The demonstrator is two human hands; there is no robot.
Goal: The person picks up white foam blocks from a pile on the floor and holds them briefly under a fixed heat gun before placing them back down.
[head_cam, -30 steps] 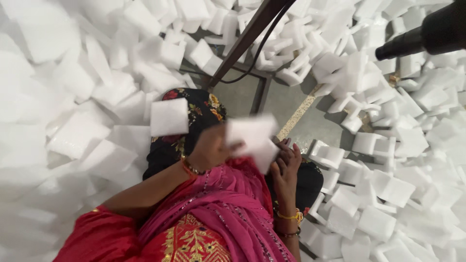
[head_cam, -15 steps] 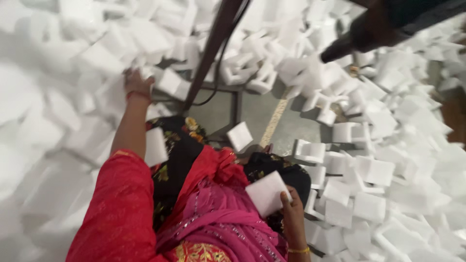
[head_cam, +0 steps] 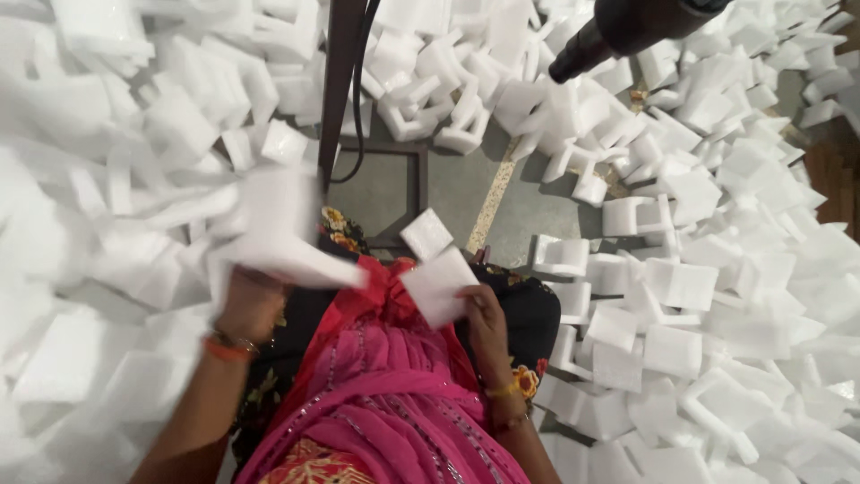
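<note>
Foam fills both hands: left hand (head_cam: 249, 303) grips a blurred white foam slab (head_cam: 282, 240), right hand (head_cam: 484, 309) holds a small foam block (head_cam: 439, 285) above the pink cloth (head_cam: 394, 385).

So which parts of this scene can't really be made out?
Head view only:
- Left hand: fingers hidden behind a motion-blurred white foam piece.
- Black nozzle-like object: cut off by the top edge.
- Floor: mostly buried under the foam pile.
- Right hand: palm hidden against a square foam piece.
</note>
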